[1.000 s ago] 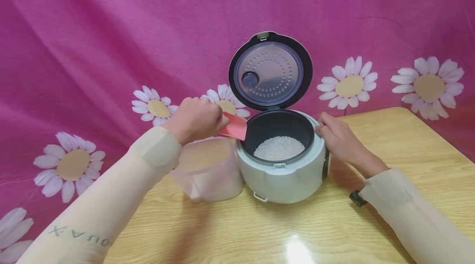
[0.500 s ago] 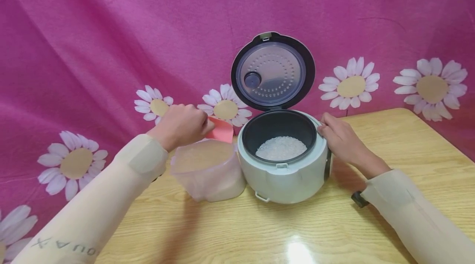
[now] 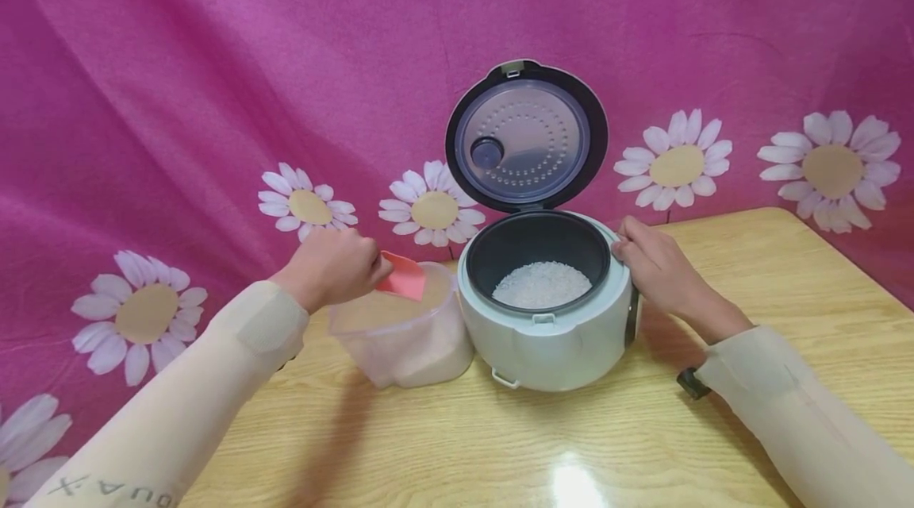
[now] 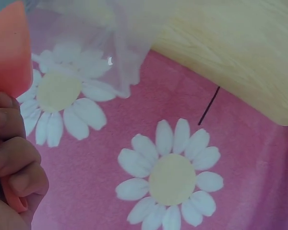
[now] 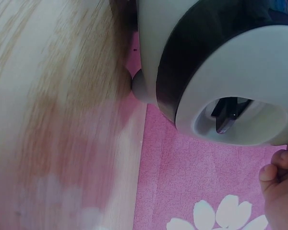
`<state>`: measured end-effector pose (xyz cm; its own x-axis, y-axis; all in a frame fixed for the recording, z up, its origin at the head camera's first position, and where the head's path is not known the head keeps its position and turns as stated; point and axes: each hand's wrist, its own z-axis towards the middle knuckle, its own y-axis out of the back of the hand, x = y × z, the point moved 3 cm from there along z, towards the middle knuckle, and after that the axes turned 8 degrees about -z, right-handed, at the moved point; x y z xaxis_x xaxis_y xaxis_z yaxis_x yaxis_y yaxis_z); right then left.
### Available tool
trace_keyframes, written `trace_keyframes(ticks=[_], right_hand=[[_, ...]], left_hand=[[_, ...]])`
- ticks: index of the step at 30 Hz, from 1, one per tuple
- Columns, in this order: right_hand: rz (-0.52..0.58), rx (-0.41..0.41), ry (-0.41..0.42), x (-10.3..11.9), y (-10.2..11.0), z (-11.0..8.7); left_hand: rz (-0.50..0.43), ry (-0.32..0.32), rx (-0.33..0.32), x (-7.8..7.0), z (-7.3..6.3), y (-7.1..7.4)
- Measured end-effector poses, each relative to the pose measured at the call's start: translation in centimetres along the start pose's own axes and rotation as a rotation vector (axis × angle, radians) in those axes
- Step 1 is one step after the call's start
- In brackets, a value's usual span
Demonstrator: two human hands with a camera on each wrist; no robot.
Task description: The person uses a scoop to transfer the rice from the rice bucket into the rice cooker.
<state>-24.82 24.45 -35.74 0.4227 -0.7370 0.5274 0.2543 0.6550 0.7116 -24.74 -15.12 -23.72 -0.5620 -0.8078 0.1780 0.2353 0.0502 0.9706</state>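
My left hand grips a coral-pink scoop, its fingers curled round the handle in the left wrist view. The scoop's blade tilts down over the mouth of a translucent pinkish plastic bin that contains rice. Right beside the bin stands a pale rice cooker with its lid raised. A mound of white rice lies in its dark inner pot. At the cooker's right rim, my right hand holds on with bent fingers; the right wrist view shows part of them at the frame's edge.
Bin and cooker stand on a light wooden table. A magenta cloth with white daisies hangs close behind them. The raised lid rises in front of that cloth.
My left hand has moved the scoop left and down, from the cooker's rim to over the bin. The right hand has stayed at the cooker's rim.
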Motion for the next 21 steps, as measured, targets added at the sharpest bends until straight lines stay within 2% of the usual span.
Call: trace_keyframes(ticks=[21], right_hand=[[-0.011,-0.028,0.02,0.0,-0.1,0.1]], left_hand=[[0.004,0.035,0.172,0.5,-1.0,-3.8]])
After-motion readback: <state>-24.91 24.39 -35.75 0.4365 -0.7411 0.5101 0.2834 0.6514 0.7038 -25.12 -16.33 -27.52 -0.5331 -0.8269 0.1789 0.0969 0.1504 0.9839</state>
